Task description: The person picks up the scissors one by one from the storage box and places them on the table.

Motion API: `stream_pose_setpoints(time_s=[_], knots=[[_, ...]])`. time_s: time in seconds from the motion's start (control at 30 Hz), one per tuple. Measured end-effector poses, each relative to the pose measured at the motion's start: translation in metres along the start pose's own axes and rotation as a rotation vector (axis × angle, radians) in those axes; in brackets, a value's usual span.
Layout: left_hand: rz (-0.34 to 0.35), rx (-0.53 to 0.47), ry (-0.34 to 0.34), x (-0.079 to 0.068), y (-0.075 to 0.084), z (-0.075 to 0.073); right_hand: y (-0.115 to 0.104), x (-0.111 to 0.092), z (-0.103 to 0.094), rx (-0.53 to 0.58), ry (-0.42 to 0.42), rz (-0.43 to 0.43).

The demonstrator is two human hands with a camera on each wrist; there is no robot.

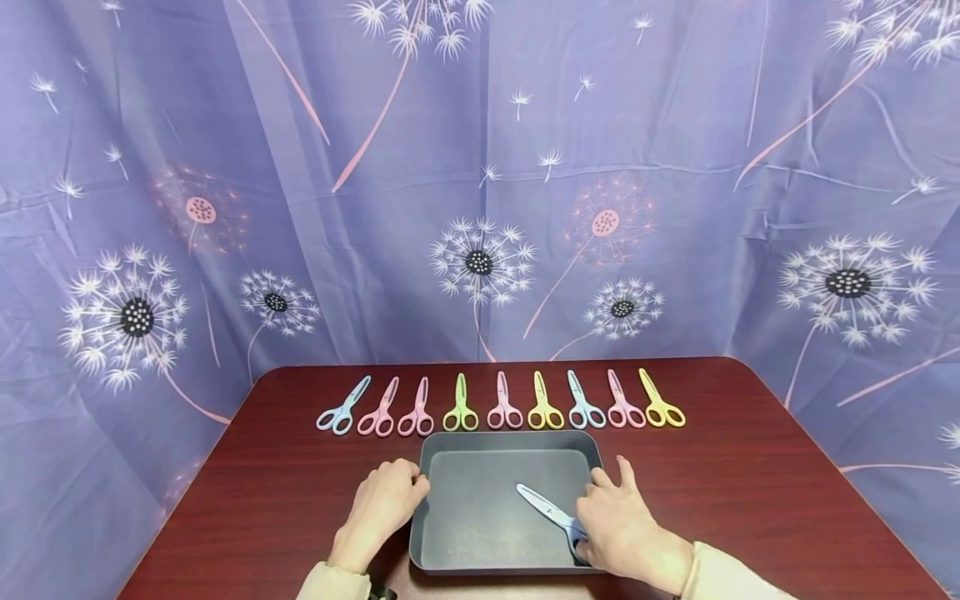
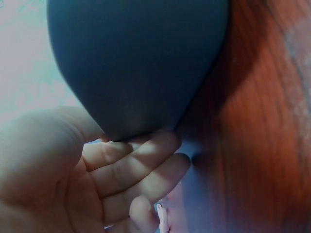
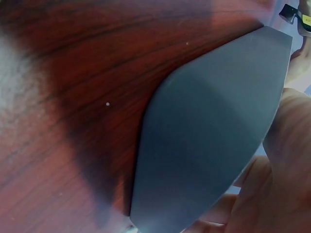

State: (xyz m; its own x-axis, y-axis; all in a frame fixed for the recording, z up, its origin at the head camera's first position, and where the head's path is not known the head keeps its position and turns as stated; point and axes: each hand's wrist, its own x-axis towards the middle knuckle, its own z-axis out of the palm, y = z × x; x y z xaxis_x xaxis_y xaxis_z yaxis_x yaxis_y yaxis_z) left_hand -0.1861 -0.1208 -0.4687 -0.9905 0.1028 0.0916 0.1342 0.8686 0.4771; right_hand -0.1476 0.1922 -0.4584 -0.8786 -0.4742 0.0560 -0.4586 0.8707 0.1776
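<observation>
A dark grey rectangular tray lies near the table's front edge. My left hand grips its left wall; in the left wrist view the fingers curl beneath the tray's outer side, thumb on the opposite face. A pair of light blue scissors slants inside the tray at its right end, blades toward the back left. My right hand reaches over the right wall and holds the scissors by the handles, partly hidden by the fingers. From the right wrist, the tray wall screens the scissors from view.
Behind the tray, several scissors stand in a row, tips away, from blue scissors at the left through green scissors to yellow scissors at the right. The dark red table ends against a purple dandelion curtain.
</observation>
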Motion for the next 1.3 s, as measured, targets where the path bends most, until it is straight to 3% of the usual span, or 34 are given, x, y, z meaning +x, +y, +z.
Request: stream_pose_setpoints(time_s=[0.33, 0.7, 1.03, 1.3], knots=[[-0.002, 0.011, -0.004, 0.001, 0.000, -0.002, 0.004, -0.001, -0.009, -0.003, 0.058, -0.034], [-0.001, 0.002, 0.001, 0.001, 0.000, -0.001, 0.022, 0.000, -0.026, 0.006, 0.212, -0.098], [-0.003, 0.005, 0.002, 0.000, -0.001, 0.000, 0.059, 0.006, -0.044, -0.021, 0.324, -0.036], [-0.004, 0.003, 0.006, 0.001, -0.002, 0.000, 0.088, 0.012, -0.051, -0.020, 0.330, 0.020]])
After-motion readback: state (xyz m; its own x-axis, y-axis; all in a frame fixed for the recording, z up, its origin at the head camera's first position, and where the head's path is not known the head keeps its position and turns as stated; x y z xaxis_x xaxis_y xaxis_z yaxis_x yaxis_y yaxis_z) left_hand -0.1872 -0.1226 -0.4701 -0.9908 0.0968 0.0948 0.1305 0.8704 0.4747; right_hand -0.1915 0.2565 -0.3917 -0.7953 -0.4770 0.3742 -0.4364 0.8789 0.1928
